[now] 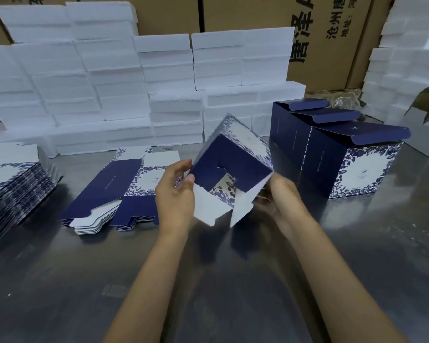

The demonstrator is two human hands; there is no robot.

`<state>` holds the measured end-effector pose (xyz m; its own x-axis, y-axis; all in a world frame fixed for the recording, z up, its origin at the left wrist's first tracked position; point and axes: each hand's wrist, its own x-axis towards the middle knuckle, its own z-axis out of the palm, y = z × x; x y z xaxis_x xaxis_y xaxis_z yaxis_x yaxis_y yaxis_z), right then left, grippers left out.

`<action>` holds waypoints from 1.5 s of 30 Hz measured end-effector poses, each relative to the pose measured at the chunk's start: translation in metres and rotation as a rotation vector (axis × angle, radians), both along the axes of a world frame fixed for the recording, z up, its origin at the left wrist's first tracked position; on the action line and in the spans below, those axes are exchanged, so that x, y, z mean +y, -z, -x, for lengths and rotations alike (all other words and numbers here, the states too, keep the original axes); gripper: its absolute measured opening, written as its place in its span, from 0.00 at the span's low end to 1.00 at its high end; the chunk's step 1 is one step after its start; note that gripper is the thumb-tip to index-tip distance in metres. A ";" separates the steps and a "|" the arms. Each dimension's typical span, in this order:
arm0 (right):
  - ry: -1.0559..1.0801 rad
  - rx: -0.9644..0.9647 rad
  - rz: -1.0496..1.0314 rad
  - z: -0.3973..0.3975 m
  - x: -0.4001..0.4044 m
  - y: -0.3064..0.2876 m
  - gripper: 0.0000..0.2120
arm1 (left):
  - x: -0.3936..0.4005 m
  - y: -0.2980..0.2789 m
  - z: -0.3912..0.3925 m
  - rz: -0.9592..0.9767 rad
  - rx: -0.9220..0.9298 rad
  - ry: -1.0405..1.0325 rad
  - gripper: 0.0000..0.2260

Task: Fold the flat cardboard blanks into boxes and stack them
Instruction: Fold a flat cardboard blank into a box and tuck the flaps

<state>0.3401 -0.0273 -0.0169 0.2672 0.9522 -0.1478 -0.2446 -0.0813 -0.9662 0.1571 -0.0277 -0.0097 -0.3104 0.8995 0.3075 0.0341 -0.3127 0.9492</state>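
Half-folded box: being held in the air above the steel surface, tilted, its open bottom end turning toward the camera; navy side panels and a white-and-blue floral face are showing
Bottom flaps: two navy flaps are already lying across the opening, while two white flaps are hanging loose toward the person, not yet tucked
Left hand: gripping the box's left edge, thumb pressing near the corner and fingers curling behind the wall
Right hand: holding the box's lower right corner from beneath; its fingers are mostly hiding behind the card, so how tightly they are closing I cannot tell exactly
Handling: thin printed card, so it is probably light, stiff only along its creases, and easy to dent or scuff; the glossy finish may be slippery
Where to hold: judging from this, along the vertical corner creases, leaving the loose flaps free to swing in
Flat blanks: lying in a low pile left of the held box, with a taller pile further left
Finished boxes: standing right of the held box, lids open
Foam blocks: stacking up behind the held box
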 end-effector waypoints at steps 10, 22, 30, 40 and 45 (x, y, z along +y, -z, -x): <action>-0.047 -0.331 -0.497 0.008 -0.020 -0.031 0.11 | -0.018 0.014 -0.043 0.597 -0.353 0.498 0.12; -0.214 -0.636 -0.450 0.000 -0.022 -0.026 0.13 | -0.009 -0.013 0.009 0.454 0.364 0.039 0.14; -0.317 -0.704 -0.467 -0.006 -0.020 -0.028 0.18 | -0.014 -0.017 0.002 -0.079 0.465 0.246 0.14; -0.146 -0.609 -0.497 0.009 -0.015 -0.021 0.11 | -0.004 -0.011 0.002 -0.117 0.394 0.205 0.11; -0.114 -0.573 -0.504 0.013 -0.014 -0.019 0.09 | -0.008 -0.012 -0.001 -0.138 0.364 0.187 0.11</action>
<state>0.3267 -0.0416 0.0019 0.0678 0.8941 0.4427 0.2890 0.4071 -0.8665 0.1586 -0.0355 0.0019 0.0049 0.8726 0.4885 0.2895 -0.4688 0.8345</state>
